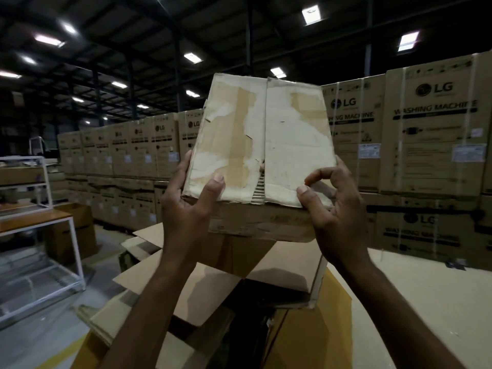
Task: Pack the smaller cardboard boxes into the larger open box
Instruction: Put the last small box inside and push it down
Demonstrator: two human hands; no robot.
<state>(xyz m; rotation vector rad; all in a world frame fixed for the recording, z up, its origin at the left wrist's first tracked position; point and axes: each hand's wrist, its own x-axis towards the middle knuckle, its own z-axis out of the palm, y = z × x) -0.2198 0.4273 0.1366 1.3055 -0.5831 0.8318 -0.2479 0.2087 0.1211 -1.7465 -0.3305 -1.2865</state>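
I hold a small worn cardboard box up at chest height, its closed top flaps facing me, with torn, peeled paper along the centre seam. My left hand grips its lower left corner, thumb on the top face. My right hand grips the lower right corner, thumb and forefinger pinching the flap edge. Below the held box stands the larger open box, its brown flaps spread outward and its dark inside partly hidden by my arms.
Stacked washing-machine cartons form a wall behind and to the right. A white metal-frame table with a wooden top stands at left, a brown box beside it. Flattened cardboard lies near the open box on the concrete floor.
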